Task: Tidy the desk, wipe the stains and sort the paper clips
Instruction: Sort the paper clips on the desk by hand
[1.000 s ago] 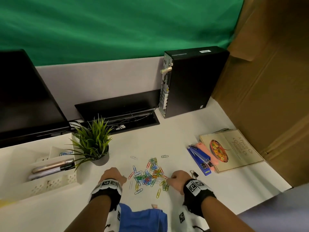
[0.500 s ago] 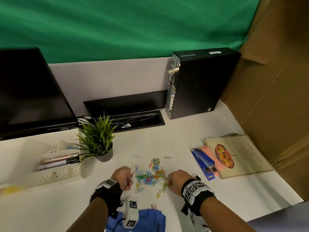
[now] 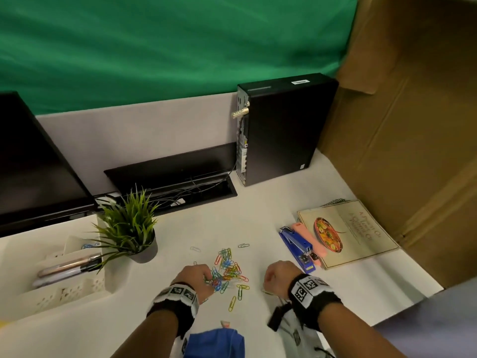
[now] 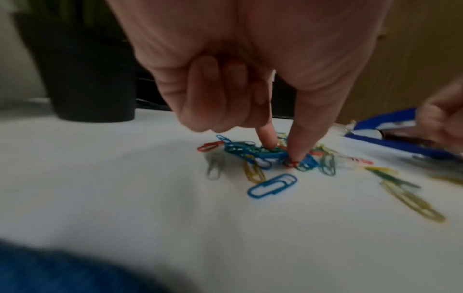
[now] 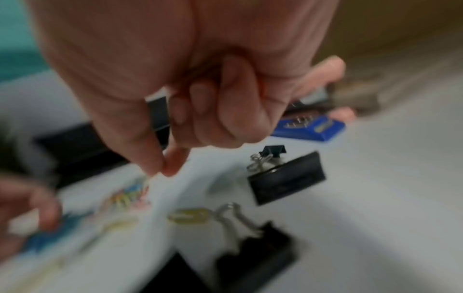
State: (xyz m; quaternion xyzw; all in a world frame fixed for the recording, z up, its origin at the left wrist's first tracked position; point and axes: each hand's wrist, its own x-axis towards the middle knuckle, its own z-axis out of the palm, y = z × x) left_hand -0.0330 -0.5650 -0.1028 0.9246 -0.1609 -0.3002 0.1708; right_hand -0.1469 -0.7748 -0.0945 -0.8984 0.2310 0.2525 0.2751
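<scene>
A pile of coloured paper clips (image 3: 227, 271) lies on the white desk (image 3: 258, 218), seen close up as the clip pile (image 4: 265, 154). My left hand (image 3: 196, 276) is at the pile's left edge. Its thumb and forefinger (image 4: 268, 136) pinch down into the blue and red clips while the other fingers stay curled. My right hand (image 3: 277, 276) hovers right of the pile, its thumb and forefinger tips (image 5: 162, 168) pressed together on what looks like a pale clip; that view is blurred. A blue cloth (image 3: 216, 342) lies at the near edge.
Black binder clips (image 5: 285, 178) and a yellow clip (image 5: 188, 216) lie under my right hand. A blue stapler (image 3: 296, 246), a pink item (image 3: 311, 240) and a book (image 3: 346, 232) sit right. A potted plant (image 3: 129, 228) and white organizer (image 3: 51, 277) stand left; a PC tower (image 3: 281, 127) stands behind.
My right hand has drawn away from the pile to the right with its fingertips pinched. My left hand has moved right into the pile's left edge.
</scene>
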